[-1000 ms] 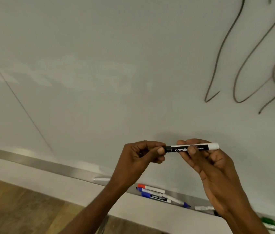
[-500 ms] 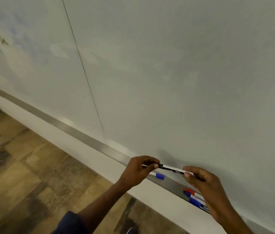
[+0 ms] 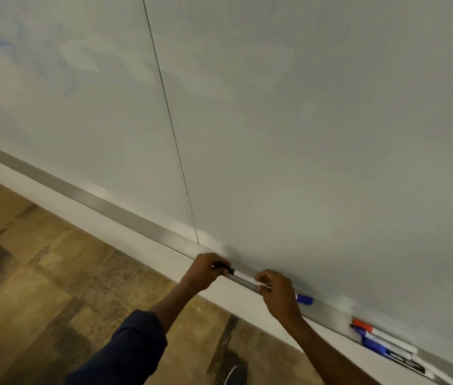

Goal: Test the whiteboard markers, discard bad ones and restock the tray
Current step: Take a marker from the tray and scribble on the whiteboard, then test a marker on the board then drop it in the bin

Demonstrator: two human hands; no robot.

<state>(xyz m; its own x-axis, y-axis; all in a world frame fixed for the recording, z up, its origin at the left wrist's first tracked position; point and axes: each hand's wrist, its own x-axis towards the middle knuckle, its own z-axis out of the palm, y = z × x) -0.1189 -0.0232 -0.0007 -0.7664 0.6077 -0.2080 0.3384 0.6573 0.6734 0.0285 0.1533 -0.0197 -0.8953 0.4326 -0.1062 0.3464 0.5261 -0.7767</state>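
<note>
At the far left lies a brown wood-patterned floor (image 3: 39, 273), and above it a long brushed-metal tray (image 3: 114, 208) runs down to the right along the foot of a large pale grey-white whiteboard (image 3: 303, 134). A thin dark vertical seam (image 3: 169, 120) divides the board into two panels and meets the tray just left of the hands.

A dark blue sleeve (image 3: 136, 343) leads up to the left hand (image 3: 206, 270), whose fingers are curled round the black-capped end of a slim whiteboard marker with a white barrel (image 3: 243, 277). The marker lies lengthwise in line with the tray, directly over its channel. Motion blur makes it hard to say whether the barrel is touching the metal or held just above it. Only a short stretch of white barrel and a bit of black cap show between the two hands.

The right hand (image 3: 278, 295) pinches the marker's other end between thumb and bent fingers. Just beside that hand, a blue-capped marker (image 3: 304, 299) lies in the tray. Farther right, well apart from the hands, a cluster of markers (image 3: 381, 340) lies in the tray: one with a red cap and others with blue caps and white or dark barrels, packed side by side.
</note>
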